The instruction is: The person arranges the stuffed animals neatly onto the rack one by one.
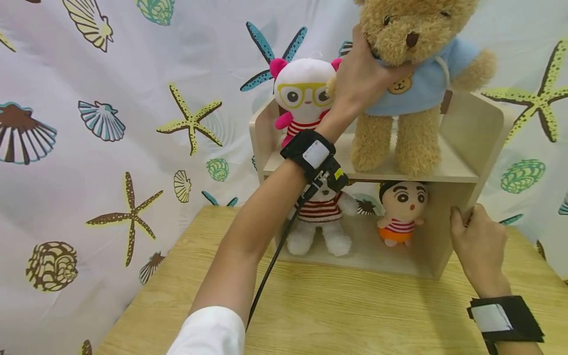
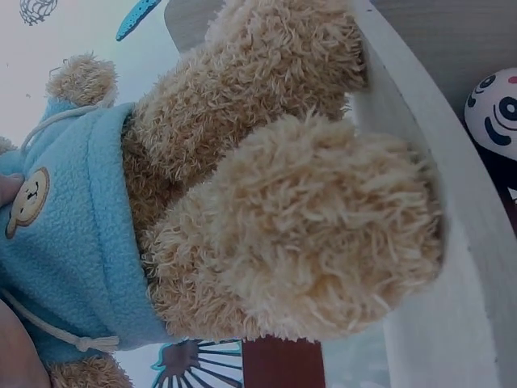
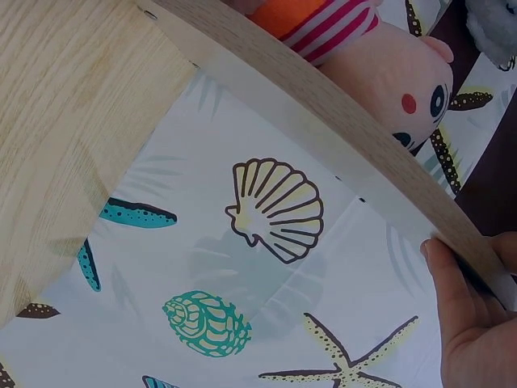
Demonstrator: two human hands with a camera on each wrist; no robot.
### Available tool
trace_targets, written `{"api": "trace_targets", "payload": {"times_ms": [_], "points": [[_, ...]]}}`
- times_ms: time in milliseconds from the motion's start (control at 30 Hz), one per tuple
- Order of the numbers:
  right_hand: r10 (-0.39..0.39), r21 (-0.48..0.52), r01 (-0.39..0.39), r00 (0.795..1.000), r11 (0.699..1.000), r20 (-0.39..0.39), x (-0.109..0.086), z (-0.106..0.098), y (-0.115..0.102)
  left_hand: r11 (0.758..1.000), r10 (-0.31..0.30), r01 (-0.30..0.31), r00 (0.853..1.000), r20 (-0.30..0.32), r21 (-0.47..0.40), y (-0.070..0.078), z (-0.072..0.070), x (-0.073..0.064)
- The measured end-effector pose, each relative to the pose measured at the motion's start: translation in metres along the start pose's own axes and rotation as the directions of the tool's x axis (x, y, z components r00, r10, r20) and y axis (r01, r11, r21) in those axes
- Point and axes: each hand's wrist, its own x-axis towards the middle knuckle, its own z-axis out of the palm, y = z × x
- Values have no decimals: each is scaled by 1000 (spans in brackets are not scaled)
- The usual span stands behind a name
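A tan teddy bear (image 1: pixel 417 123) in a light blue hoodie (image 2: pixel 81 234) stands on the upper shelf (image 1: pixel 461 165) of a small wooden shelf unit. My left hand (image 1: pixel 361 74) grips it around the neck and upper chest, just under the chin. In the left wrist view, the bear's furry feet (image 2: pixel 323 226) are right at the shelf's front edge. My right hand (image 1: pixel 481 244) holds the unit's right side panel (image 1: pixel 457 212) by its front edge, thumb on one face and fingers on the other, as the right wrist view also shows.
A white plush with pink ears and yellow glasses (image 1: pixel 306 91) sits on the upper shelf at left. Below are a white plush in a striped dress (image 1: pixel 319 212) and a black-haired doll (image 1: pixel 401 212). The unit stands on a wooden table (image 1: pixel 346 305) before a patterned curtain (image 1: pixel 146 98).
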Motion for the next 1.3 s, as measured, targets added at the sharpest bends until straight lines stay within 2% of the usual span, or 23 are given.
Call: {"api": "trace_targets", "payload": {"times_ms": [200, 400, 667, 833, 1000, 1200, 1300], "points": [[-1, -1, 1, 1000, 1000, -5, 2, -2, 1, 1000, -24, 24, 1000, 14, 20, -4, 13, 9], [3, -14, -3, 1000, 1000, -5, 1, -3, 4, 997, -73, 72, 997, 20, 25, -5, 27, 15], [20, -17, -19, 999, 1000, 27, -1, -2, 2, 990, -136, 136, 991, -5, 36, -14, 38, 18], [5, -12, -4, 1000, 1000, 18, -1, -2, 1, 988, -143, 144, 989, -24, 50, -19, 42, 21], [-9, -11, 9, 1000, 1000, 7, 3, -2, 3, 991, -133, 133, 991, 17, 21, -23, 50, 27], [-8, -9, 8, 1000, 1000, 4, 4, 0, 3, 980, -194, 190, 980, 50, 65, -29, 61, 26], [-6, -12, 6, 1000, 1000, 5, 2, 0, 3, 975, -223, 220, 973, 66, 41, -33, 63, 23]]}}
